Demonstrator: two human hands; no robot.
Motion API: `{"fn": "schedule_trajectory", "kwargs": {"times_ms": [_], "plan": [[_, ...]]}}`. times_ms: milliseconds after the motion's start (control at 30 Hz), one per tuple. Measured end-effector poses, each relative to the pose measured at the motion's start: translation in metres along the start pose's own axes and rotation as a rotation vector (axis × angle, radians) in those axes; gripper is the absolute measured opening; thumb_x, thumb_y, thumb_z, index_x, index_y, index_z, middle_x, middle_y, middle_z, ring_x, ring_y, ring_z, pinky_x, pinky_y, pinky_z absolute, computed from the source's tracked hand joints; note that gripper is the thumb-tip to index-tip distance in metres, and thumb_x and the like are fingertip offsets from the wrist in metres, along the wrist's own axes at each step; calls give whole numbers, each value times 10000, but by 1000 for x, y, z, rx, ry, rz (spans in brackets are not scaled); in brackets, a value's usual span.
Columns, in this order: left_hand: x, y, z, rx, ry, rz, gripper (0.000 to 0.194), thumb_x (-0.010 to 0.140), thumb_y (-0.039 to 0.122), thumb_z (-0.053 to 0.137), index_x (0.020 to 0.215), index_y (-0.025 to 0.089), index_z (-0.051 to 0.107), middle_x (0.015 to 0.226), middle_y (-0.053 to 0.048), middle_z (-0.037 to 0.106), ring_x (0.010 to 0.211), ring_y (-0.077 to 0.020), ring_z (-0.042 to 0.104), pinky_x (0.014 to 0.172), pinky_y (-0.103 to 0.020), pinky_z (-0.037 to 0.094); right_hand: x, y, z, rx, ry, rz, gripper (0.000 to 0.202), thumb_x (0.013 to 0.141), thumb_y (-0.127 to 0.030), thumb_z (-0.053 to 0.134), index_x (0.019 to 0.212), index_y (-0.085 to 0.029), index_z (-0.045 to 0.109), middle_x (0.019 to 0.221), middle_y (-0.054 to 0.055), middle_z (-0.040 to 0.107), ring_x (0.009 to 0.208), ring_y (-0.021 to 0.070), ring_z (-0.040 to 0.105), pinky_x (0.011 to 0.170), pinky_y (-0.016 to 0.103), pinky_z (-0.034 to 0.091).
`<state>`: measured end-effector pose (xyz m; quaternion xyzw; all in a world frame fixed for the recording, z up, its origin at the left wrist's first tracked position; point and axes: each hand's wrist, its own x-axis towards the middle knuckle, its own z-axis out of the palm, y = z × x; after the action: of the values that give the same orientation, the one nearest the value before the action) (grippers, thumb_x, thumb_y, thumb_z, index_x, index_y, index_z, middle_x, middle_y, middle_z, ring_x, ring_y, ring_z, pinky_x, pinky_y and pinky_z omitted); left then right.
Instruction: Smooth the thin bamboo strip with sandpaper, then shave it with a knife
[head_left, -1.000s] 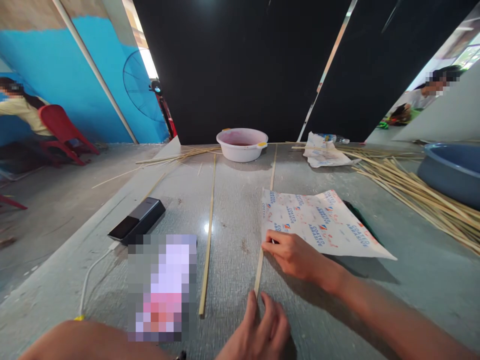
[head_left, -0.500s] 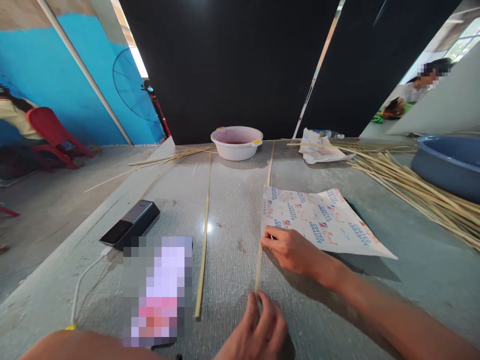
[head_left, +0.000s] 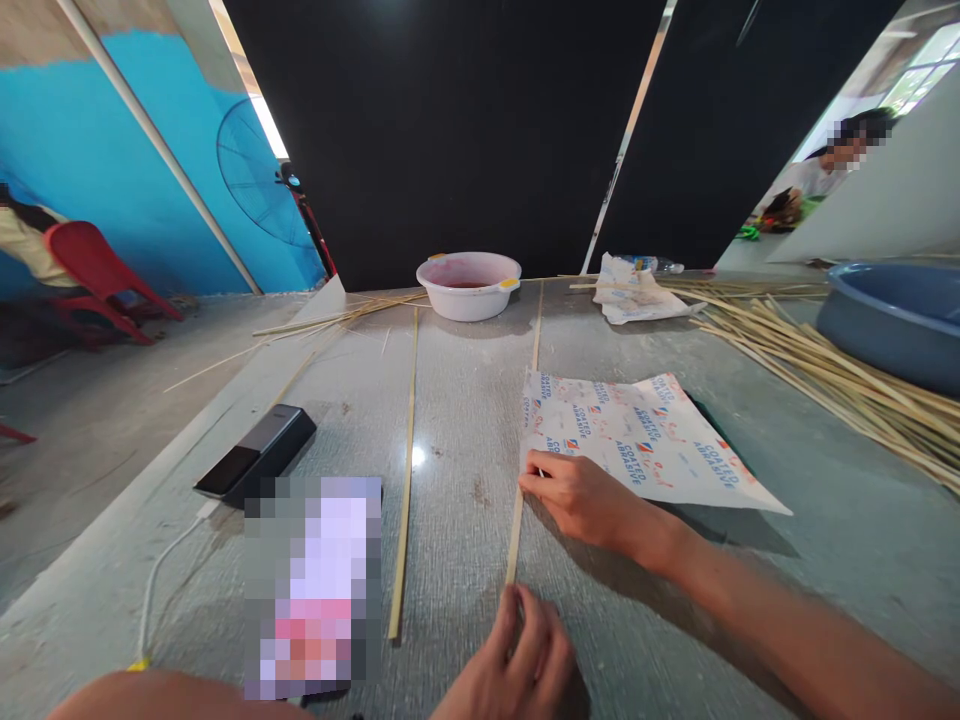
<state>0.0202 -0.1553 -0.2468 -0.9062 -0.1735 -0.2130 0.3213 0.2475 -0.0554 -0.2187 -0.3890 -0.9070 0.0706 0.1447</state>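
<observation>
A thin pale strip (head_left: 514, 540) runs lengthwise over the grey table, its far part passing by the left edge of a printed abrasive sheet (head_left: 622, 435). The near end of the strip is pinched in my left hand (head_left: 517, 650). Farther up, my right hand (head_left: 574, 495) closes its fingers on the strip at the sheet's lower left corner; the fingertips are partly hidden there. Another strip (head_left: 406, 500) lies by itself to the left.
A phone (head_left: 319, 580) and a black power bank (head_left: 255, 455) with a white cable lie left. A white basin (head_left: 469, 300) stands at the back. At right are a strip pile (head_left: 832, 385), crumpled paper (head_left: 634, 295) and a blue tub (head_left: 892, 330). People sit beyond.
The whole view has shifted slightly, with the background moving a little left. Both hands keep nearly the same places on the strip.
</observation>
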Motion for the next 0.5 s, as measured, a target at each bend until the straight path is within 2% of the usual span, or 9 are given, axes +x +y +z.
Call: {"fn": "schedule_trajectory", "kwargs": {"times_ms": [167, 300, 400, 500], "plan": [[-1, 0, 1, -8, -13, 8, 441, 1113, 216, 363, 1004, 137, 783, 1024, -60, 700, 998, -221, 690, 951, -420, 413, 1, -4, -2, -28, -14, -6, 285, 897, 79, 487, 908, -162, 639, 972, 62, 624, 735, 166, 482, 649, 311, 326], [-3, 2, 2, 10, -1, 4, 383, 1110, 265, 424, 1009, 147, 774, 1019, -58, 711, 990, -230, 689, 938, -427, 427, -5, -27, -4, -2, -100, -98, 264, 819, 66, 544, 913, -167, 624, 946, 59, 626, 745, 174, 498, 632, 311, 333], [-3, 4, 2, 47, 3, 22, 355, 1107, 280, 445, 1032, 145, 764, 1044, -66, 723, 999, -237, 689, 910, -430, 445, -10, -40, -4, 59, -164, -174, 189, 855, 0, 626, 923, -176, 614, 953, 53, 633, 752, 172, 516, 620, 307, 346], [-2, 4, 1, 17, 30, -23, 370, 1102, 236, 417, 990, 136, 754, 1018, -64, 724, 985, -231, 695, 904, -420, 458, -10, -40, -4, 25, -131, -141, 228, 857, 39, 573, 904, -181, 614, 944, 54, 638, 723, 167, 512, 615, 312, 351]]}}
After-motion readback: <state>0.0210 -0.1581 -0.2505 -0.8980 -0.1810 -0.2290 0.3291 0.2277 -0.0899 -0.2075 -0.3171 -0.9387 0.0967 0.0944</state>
